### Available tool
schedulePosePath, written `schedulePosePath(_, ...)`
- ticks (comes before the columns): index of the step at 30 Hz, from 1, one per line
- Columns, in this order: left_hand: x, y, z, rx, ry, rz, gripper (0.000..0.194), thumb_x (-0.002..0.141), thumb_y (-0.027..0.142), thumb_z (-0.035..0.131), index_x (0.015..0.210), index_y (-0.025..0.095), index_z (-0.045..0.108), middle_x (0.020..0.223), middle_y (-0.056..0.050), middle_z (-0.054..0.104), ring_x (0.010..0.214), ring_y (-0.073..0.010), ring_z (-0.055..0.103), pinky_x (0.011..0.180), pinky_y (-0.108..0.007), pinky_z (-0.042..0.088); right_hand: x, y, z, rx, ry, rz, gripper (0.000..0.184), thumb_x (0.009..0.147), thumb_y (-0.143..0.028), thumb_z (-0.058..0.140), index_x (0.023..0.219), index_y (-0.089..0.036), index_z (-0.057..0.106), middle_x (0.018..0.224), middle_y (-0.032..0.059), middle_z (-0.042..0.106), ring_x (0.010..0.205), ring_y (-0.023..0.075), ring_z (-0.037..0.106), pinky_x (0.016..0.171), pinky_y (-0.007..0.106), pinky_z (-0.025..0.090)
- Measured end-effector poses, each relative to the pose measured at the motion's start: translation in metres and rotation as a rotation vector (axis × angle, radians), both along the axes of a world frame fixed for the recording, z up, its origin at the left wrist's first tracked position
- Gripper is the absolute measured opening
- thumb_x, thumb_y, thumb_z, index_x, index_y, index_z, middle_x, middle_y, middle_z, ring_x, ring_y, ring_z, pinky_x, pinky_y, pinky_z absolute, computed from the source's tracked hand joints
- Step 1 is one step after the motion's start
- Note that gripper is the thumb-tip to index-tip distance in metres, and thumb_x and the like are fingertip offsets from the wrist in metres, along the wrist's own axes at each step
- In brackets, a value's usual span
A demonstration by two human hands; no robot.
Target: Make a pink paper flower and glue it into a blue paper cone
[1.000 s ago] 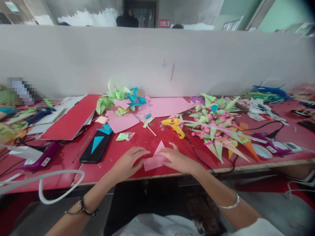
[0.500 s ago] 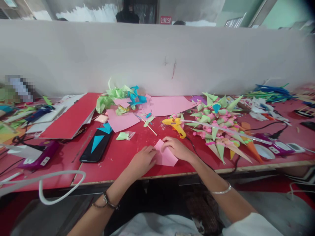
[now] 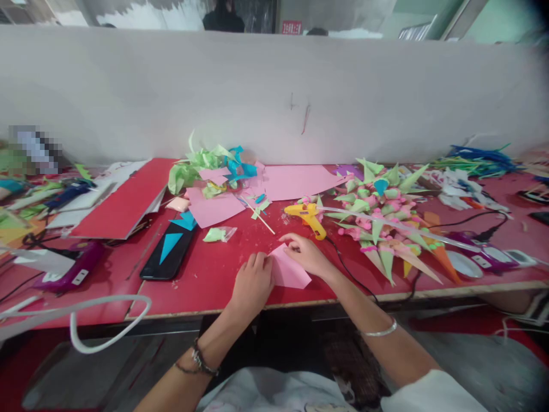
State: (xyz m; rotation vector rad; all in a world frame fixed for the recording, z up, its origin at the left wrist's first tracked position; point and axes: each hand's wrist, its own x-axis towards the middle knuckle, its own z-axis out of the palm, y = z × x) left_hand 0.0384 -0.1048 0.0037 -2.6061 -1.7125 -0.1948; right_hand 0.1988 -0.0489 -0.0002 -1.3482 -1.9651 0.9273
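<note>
- Stretching across the foreground, a red tabletop [image 3: 210,274] is meeting a smooth grey partition [image 3: 193,91]; a patchy wall [image 3: 347,14] is showing beyond.
- Crumpled pale-green paper [image 3: 184,176] is heaping beside a flat pink sheet [image 3: 217,210].
- Pointed paper cones [image 3: 388,264] are clustering beside a yellow glue gun [image 3: 305,216].
- Angular pink paper piece [image 3: 291,273] is lying near the front edge: right hand [image 3: 307,253] is grasping its upper edge, left hand [image 3: 254,280] is covering its left side; fingertips hidden, cannot tell grip.

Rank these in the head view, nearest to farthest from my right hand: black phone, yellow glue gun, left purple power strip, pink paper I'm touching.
1. Pink paper: touching the right hand.
2. Yellow glue gun: just beyond the hand.
3. Black phone: well to the left.
4. Purple power strip: farther left.
</note>
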Motion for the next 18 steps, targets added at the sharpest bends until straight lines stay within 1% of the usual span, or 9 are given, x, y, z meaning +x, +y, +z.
schedulePosePath(3, 0.007, -0.001, -0.004, 0.048, 0.039, 0.036, 0.032, 0.078, 0.014, 0.042, 0.109, 0.009, 0.048, 0.095, -0.011, 0.050, 0.088, -0.0230, 0.047, 0.072, -0.035, 0.044, 0.000, -0.007, -0.002, 0.054, -0.081, -0.014, 0.023, 0.077, -0.020, 0.042, 0.097, -0.019, 0.054, 0.055, -0.0049, 0.050, 0.053, 0.0107, 0.049, 0.054, 0.020, 0.036)
schedulePosePath(7, 0.014, -0.001, -0.005, 0.050, 0.075, 0.072, 0.034, 0.078, 0.013, 0.041, 0.110, 0.005, 0.048, 0.094, -0.013, 0.051, 0.086, -0.0234, 0.047, 0.070, -0.035, 0.043, -0.003, -0.015, -0.002, 0.156, -0.189, -0.028, 0.023, 0.079, -0.021, 0.043, 0.097, -0.022, 0.056, 0.065, -0.0016, 0.060, 0.060, 0.0123, 0.054, 0.056, 0.021, 0.036)
schedulePosePath(10, 0.017, 0.001, -0.004, 0.039, 0.116, 0.070, 0.037, 0.079, 0.013, 0.039, 0.114, 0.003, 0.046, 0.094, -0.014, 0.051, 0.087, -0.0246, 0.047, 0.069, -0.035, 0.043, -0.008, -0.021, -0.001, 0.211, -0.254, -0.019, 0.022, 0.084, -0.024, 0.039, 0.098, -0.022, 0.057, 0.078, 0.0013, 0.066, 0.070, 0.0142, 0.059, 0.063, 0.023, 0.037)
schedulePosePath(13, 0.019, 0.001, -0.002, 0.029, 0.156, 0.052, 0.038, 0.078, 0.012, 0.039, 0.114, 0.003, 0.047, 0.096, -0.014, 0.051, 0.088, -0.0252, 0.046, 0.067, -0.035, 0.043, -0.013, -0.026, -0.001, 0.280, -0.372, -0.020, 0.023, 0.087, -0.025, 0.037, 0.095, -0.021, 0.058, 0.087, 0.0029, 0.067, 0.079, 0.0160, 0.061, 0.072, 0.027, 0.036)
schedulePosePath(15, 0.021, 0.001, -0.001, 0.018, 0.173, 0.045, 0.037, 0.078, 0.011, 0.039, 0.113, 0.003, 0.048, 0.097, -0.013, 0.051, 0.088, -0.0250, 0.046, 0.066, -0.035, 0.043, -0.015, -0.027, -0.002, 0.314, -0.461, -0.029, 0.021, 0.086, -0.024, 0.039, 0.094, -0.021, 0.058, 0.087, 0.0032, 0.067, 0.079, 0.0169, 0.061, 0.073, 0.028, 0.035)
schedulePosePath(18, 0.022, 0.000, 0.001, 0.002, 0.193, 0.038, 0.037, 0.078, 0.011, 0.039, 0.112, 0.004, 0.049, 0.098, -0.013, 0.052, 0.087, -0.0246, 0.046, 0.065, -0.035, 0.043, -0.013, -0.028, -0.005, 0.320, -0.541, -0.039, 0.019, 0.085, -0.023, 0.040, 0.093, -0.021, 0.058, 0.085, 0.0035, 0.067, 0.077, 0.0173, 0.061, 0.070, 0.028, 0.036)
